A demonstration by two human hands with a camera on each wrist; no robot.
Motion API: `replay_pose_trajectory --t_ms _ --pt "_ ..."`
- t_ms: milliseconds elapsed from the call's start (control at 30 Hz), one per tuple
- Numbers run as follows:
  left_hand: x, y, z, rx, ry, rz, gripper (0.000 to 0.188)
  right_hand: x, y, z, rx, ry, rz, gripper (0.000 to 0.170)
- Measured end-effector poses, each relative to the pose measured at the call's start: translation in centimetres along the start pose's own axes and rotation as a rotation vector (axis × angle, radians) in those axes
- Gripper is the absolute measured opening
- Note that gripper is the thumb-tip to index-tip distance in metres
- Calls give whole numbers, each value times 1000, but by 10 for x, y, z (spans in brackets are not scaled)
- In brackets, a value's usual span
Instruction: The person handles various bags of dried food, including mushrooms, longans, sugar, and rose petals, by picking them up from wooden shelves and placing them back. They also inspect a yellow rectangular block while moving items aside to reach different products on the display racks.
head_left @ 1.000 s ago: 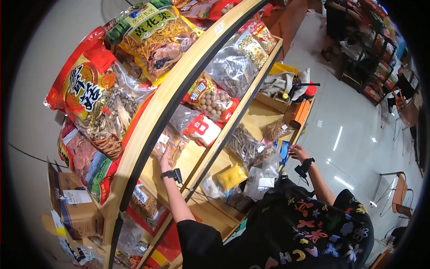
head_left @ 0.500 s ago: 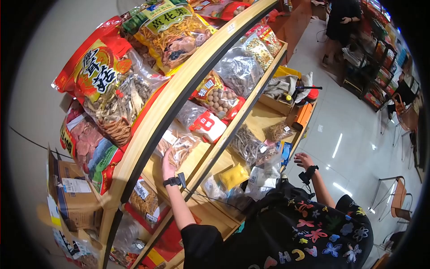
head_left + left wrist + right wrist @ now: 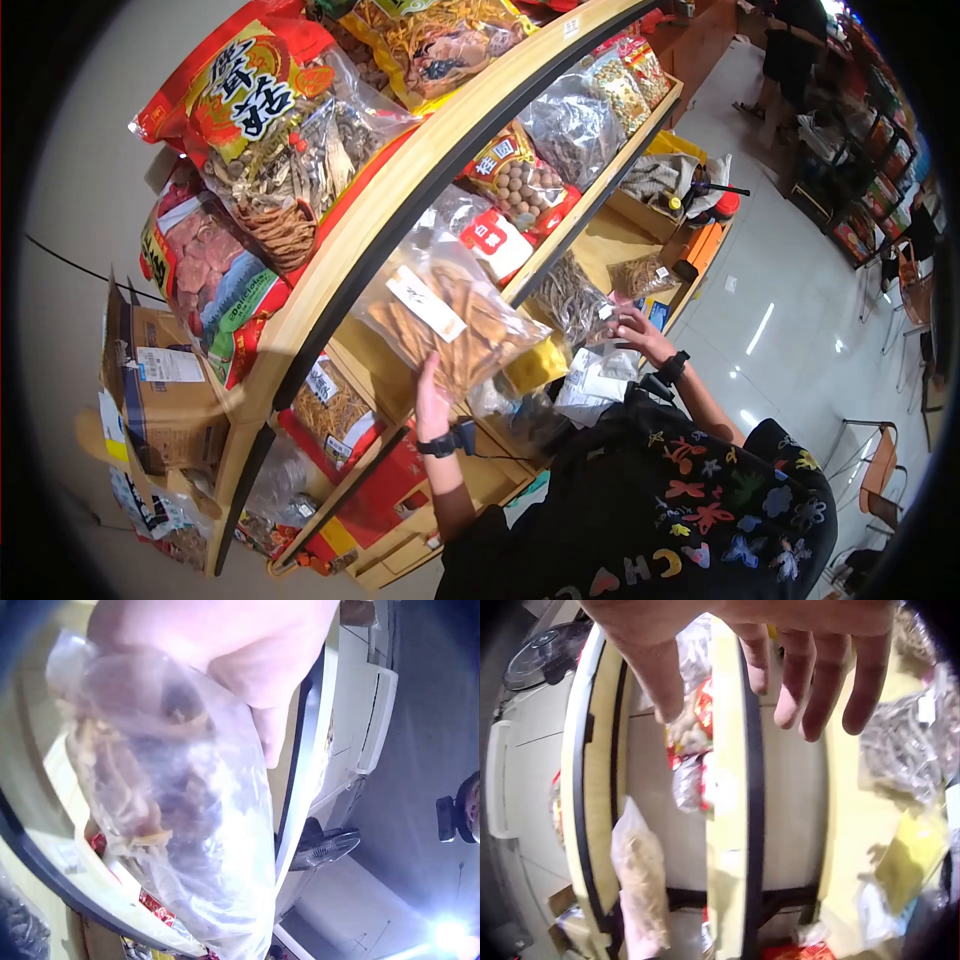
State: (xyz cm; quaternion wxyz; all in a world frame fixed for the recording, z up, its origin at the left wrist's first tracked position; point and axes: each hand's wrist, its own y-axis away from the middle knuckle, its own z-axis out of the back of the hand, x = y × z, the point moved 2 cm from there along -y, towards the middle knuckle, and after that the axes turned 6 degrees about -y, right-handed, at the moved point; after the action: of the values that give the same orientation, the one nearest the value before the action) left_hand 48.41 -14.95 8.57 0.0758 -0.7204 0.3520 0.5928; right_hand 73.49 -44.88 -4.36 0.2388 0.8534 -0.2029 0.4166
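Note:
My left hand (image 3: 433, 408) grips the lower edge of a clear plastic bag of dried brown slices (image 3: 475, 345) with a white label on its face. The bag is held out over the front of the shelf. In the left wrist view my fingers cover its top end, and the clear film (image 3: 187, 787) shines with glare. My right hand (image 3: 643, 335) hovers with spread fingers above the lower shelf, near a bag of dark dried strips (image 3: 572, 300). In the right wrist view its fingers (image 3: 791, 697) hold nothing.
Bags of longan (image 3: 525, 190) and a red-white packet (image 3: 497, 243) fill the middle shelf. Large food bags (image 3: 285, 150) stand on the top shelf. A yellow packet (image 3: 535, 368) lies on the lower shelf. A cardboard box (image 3: 175, 380) stands left; chairs (image 3: 868, 470) are at right.
My left hand has lifted the bag of dried slices out of the middle shelf toward me and to the right. The right hand has shifted left over the lower shelf. The view has tilted.

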Motion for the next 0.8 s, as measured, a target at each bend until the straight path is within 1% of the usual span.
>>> replay_pose_trajectory --t_ms 33,67,133,167,200,233,267,300,333,367,400,433,500,533,567,600,633,667,733,767,800 --pt "16 2 6 23 -35 -25 43 12 4 -19 123 12 -15 67" --pt "18 18 -9 53 22 19 42 16 3 -32 267 20 -9 78" --pt "45 24 -12 -43 -39 -54 49 28 7 -65 408 -47 -6 87" --pt "53 31 -21 45 -65 -92 52 24 3 -73 446 -7 1 91" --pt "65 37 -26 49 -74 -67 53 17 0 -75 484 35 7 94" --pt "72 42 -35 116 -116 -31 55 15 -2 -86 417 156 56 90" --pt "78 48 -43 182 -158 4 56 18 4 -89 456 142 -56 76" --pt "90 49 -45 166 -190 78 57 25 7 -94 434 150 -156 72" --pt "95 51 -52 216 -190 62 53 26 9 -95 410 157 -255 68" --pt "106 50 -48 222 -219 79 51 23 11 -92 407 157 -257 68" --pt "117 47 -44 230 -245 92 49 20 12 -83 358 188 -223 65" --pt "114 49 -53 230 -241 93 49 17 13 -74 309 220 -190 63" --pt "113 58 -65 269 -363 193 48 11 20 -63 291 197 -198 62" --pt "117 60 -66 270 -363 202 48 10 23 -60 272 174 -199 62" --pt "123 60 -68 293 -376 238 47 12 30 -53 227 264 -261 62" --pt "131 60 -69 318 -390 273 47 6 32 -45 218 261 -266 62" --pt "143 55 -69 322 -415 321 47 -4 32 -33 194 226 -255 56" --pt "154 54 -68 327 -415 328 47 -14 31 -21 172 190 -243 51" --pt "161 52 -75 351 -407 371 47 -28 29 -3 159 152 -245 50" --pt "178 44 -72 357 -471 373 48 -39 28 6 149 42 -314 54" --pt "192 38 -73 363 -474 381 48 -54 25 19 137 -70 -380 57"
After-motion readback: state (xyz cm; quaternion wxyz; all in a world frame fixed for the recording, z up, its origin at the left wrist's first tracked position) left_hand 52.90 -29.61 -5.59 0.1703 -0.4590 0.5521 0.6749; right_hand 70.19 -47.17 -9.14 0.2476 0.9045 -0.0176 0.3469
